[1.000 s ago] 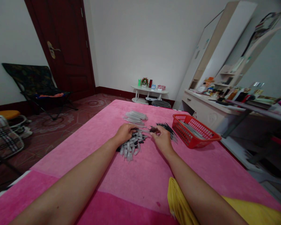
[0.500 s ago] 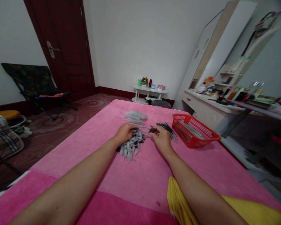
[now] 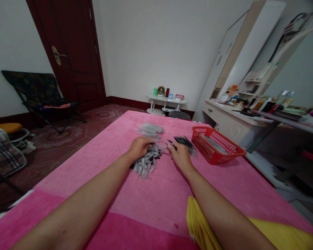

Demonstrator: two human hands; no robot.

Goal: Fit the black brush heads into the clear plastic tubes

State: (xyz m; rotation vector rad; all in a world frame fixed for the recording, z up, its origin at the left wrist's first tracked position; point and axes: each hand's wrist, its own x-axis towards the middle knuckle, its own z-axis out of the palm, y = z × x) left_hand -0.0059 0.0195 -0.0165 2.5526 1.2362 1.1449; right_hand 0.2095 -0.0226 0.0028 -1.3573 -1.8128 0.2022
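My left hand (image 3: 140, 148) is closed round one end of a thin, pale pen barrel (image 3: 161, 146), just above a heap of pen caps (image 3: 144, 165) in translucent white and black. The fingers of my right hand (image 3: 180, 153) pinch the barrel's other end, and a thin dark tip shows there. Beyond my left hand lies a stack of clear pen barrels (image 3: 150, 130). Thin black-ended pen refills (image 3: 184, 141) are bunched just past my right hand. My fingers partly hide the held piece.
A red plastic basket (image 3: 215, 158) with pale sticks (image 3: 215, 144) stands on the pink cloth (image 3: 156, 198), right of the refills. Yellow fabric (image 3: 198, 222) lies under my right forearm. A cluttered dressing table (image 3: 232, 118) is at the right, a folding chair (image 3: 39, 92) at the left.
My right hand has shifted slightly, and its fingers are now closer together on the barrel's right end. My left hand stays almost in place.
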